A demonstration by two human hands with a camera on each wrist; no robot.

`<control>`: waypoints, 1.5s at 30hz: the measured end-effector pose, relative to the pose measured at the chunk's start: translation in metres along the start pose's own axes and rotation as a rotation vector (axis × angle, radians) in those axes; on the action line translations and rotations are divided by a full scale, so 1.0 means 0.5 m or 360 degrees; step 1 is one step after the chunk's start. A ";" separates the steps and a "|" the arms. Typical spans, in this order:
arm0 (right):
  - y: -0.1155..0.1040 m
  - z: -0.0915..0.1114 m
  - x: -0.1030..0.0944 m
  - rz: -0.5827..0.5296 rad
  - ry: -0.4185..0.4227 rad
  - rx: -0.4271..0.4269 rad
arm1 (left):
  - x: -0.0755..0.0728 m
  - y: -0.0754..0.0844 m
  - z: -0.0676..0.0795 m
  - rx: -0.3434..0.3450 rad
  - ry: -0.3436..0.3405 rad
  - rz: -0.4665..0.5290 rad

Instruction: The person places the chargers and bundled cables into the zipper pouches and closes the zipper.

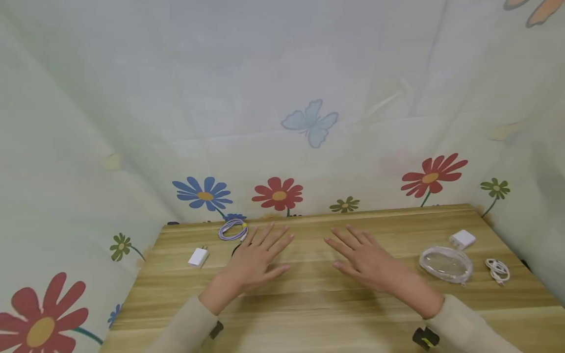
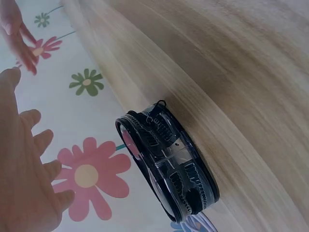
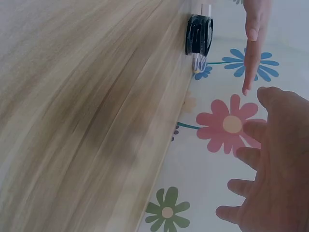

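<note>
My left hand [image 1: 251,262] hovers palm down over the table with its fingers spread and holds nothing. Beneath it is a small clear zip pouch with black trim [image 2: 193,174], mostly hidden by the hand in the head view. Past the left fingertips lies a coiled lilac cable [image 1: 220,235]. To that hand's left sits a white charger plug [image 1: 198,257]. My right hand [image 1: 366,260] is likewise spread in the air, holding nothing. Right of it rest a clear pouch with white trim [image 1: 460,279], another white charger plug [image 1: 462,239] and a bundled white cable [image 1: 499,268].
The wood-grain table [image 1: 309,306] meets a pale cloth backdrop [image 1: 247,98] printed with flowers and butterflies, which also hangs at both sides. A small dark object [image 1: 173,223] shows at the table's back left corner. Dark straps are on both wrists.
</note>
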State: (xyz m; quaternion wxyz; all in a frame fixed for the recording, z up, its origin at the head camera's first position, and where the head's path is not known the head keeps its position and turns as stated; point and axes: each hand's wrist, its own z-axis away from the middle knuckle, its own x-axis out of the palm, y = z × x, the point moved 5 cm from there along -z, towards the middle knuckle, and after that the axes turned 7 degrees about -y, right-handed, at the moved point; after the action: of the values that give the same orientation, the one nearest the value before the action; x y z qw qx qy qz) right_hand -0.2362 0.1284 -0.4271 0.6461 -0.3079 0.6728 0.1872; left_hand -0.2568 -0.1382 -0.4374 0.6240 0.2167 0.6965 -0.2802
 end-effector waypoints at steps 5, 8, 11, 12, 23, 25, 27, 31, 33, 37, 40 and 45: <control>-0.001 -0.007 0.005 0.0008 -0.0004 -0.0007 | 0.010 -0.007 0.011 -0.0028 -0.0027 0.0001; -0.003 -0.012 0.003 0.0010 -0.0004 -0.0010 | 0.010 -0.016 0.020 -0.0064 -0.0036 0.0024; -0.007 -0.019 0.003 0.0000 -0.0033 -0.0009 | 0.010 -0.027 0.032 -0.0110 -0.0042 0.0030; -0.008 -0.022 0.004 -0.0004 -0.0044 -0.0009 | 0.009 -0.031 0.036 -0.0121 -0.0041 0.0032; -0.031 -0.042 0.016 -0.0059 -0.0073 -0.0079 | 0.034 -0.053 0.079 -0.0242 -0.0031 0.0096; -0.033 -0.045 0.016 -0.0067 -0.0071 -0.0076 | 0.037 -0.057 0.080 -0.0259 -0.0026 0.0127; -0.035 -0.049 0.018 -0.0092 -0.0089 -0.0072 | 0.041 -0.059 0.079 -0.0268 -0.0031 0.0143; -0.043 -0.060 0.031 -0.0127 -0.0160 -0.0094 | 0.049 -0.063 0.078 -0.0309 -0.0084 0.0118; -0.046 -0.064 0.037 -0.0131 -0.0177 -0.0104 | 0.053 -0.064 0.078 -0.0341 -0.0112 0.0098; -0.051 -0.071 0.042 -0.0128 -0.0172 -0.0095 | 0.057 -0.065 0.073 -0.0413 -0.0139 0.0095; -0.051 -0.073 0.045 -0.0114 -0.0171 -0.0090 | 0.060 -0.066 0.065 -0.0473 -0.0159 0.0107; -0.052 -0.075 0.046 -0.0106 -0.0182 -0.0094 | 0.067 -0.067 0.055 -0.0559 -0.0192 0.0074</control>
State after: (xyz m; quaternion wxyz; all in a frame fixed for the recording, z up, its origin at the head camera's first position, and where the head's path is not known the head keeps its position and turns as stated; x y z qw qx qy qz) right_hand -0.2467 0.0807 -0.4426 0.6799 -0.3381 0.6184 0.2026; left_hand -0.2622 -0.1830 -0.4682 0.6992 0.1033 0.6908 -0.1522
